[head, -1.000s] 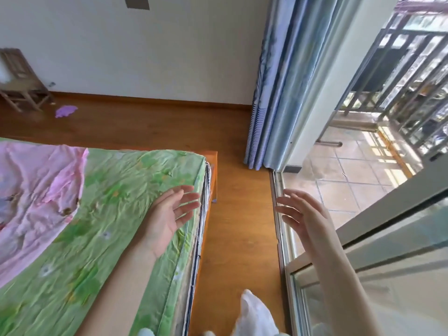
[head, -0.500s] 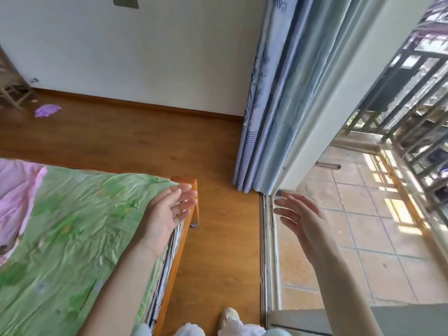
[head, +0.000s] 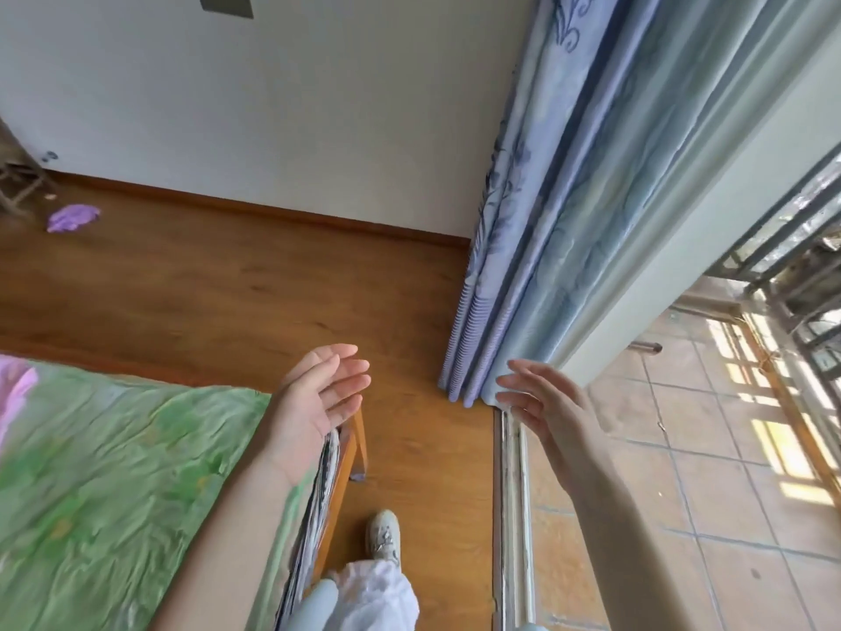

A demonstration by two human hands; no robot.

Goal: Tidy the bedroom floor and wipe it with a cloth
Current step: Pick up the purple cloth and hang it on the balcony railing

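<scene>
Wooden floor (head: 255,293) between bed (head: 113,471) and curtain (head: 537,248)

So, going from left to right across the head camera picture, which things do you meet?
Purple cloth → green sheet → left hand → shoe → right hand → tiled balcony floor → railing.

**Daylight from my right, soft focus low left**

Bright overall. Sun comes through the balcony railing (head: 792,248), laying hard bright patches on the tiles (head: 782,453), nearly blown out. Wood floor (head: 218,293) evenly lit, mild sheen. Green bedsheet (head: 113,471) smeared with blur. My fingers (head: 350,371) slightly soft. Curtain (head: 546,220) and wall lines bow at the edges.
</scene>
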